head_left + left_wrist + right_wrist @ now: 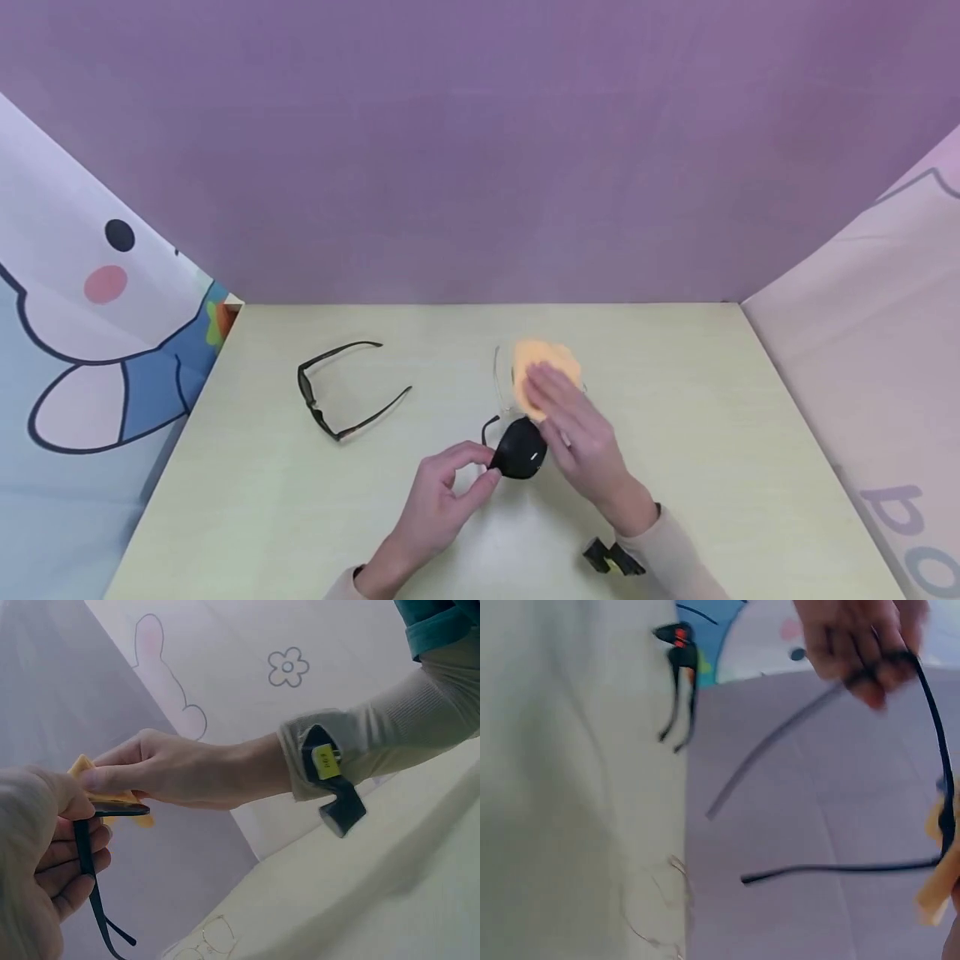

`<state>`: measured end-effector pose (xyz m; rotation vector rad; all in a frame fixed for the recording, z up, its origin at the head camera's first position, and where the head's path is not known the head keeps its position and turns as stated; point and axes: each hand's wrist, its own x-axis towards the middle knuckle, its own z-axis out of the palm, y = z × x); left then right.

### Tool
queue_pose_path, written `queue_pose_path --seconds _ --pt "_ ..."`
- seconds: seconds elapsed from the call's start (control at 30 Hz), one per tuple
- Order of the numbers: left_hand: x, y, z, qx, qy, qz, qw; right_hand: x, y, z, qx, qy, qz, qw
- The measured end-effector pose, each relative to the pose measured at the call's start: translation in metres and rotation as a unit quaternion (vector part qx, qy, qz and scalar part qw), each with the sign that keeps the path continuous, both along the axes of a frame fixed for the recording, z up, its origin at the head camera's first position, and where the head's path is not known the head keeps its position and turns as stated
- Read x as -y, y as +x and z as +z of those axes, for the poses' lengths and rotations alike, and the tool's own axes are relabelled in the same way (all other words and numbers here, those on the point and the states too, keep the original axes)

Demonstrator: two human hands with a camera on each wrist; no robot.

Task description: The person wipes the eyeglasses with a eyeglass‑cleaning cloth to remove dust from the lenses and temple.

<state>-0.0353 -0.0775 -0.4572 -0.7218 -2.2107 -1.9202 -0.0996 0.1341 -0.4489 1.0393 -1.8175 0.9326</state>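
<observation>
i see the left hand (442,493) pinching black sunglasses (519,450) by one end; frame runs toward the right hand (583,435), which pinches orange cloth (542,352) against them.

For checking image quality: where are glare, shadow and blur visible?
Head view: a white glint on the held glasses; left wrist view: a long soft shadow on the table; right wrist view: the left hand and one glasses arm look blurred.

A booth-like space, with a purple backdrop (480,158) and printed cloths (67,325) bordering a pale table (720,417).
</observation>
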Motion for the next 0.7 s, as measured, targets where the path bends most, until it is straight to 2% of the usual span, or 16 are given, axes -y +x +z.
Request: queue_pose_path --seconds 0.1,0.17,0.33,0.43,0.63,0.7 --pt "0.0 -0.002 0.001 -0.015 0.0 0.008 0.9999 0.005 0.003 -0.003 -0.037 0.031 0.04 0.998" --pt "0.0 -0.003 0.002 -0.014 0.004 0.01 0.9998 0.004 0.003 -0.004 -0.035 0.03 0.044 0.998" --pt "-0.002 -0.002 0.001 -0.005 0.013 0.011 0.9998 -0.005 -0.006 -0.003 0.037 -0.038 -0.007 0.999" --pt "-0.002 0.0 0.0 -0.001 0.017 0.013 0.9998 -0.004 -0.007 -0.006 0.043 -0.055 -0.022 0.997" --pt "0.0 -0.003 0.002 -0.01 0.006 0.035 0.9993 0.01 0.005 -0.017 -0.011 -0.015 0.049 0.999" --pt "0.001 -0.004 0.003 -0.013 0.005 0.036 0.9993 0.012 0.008 -0.018 -0.015 -0.015 0.056 0.998"
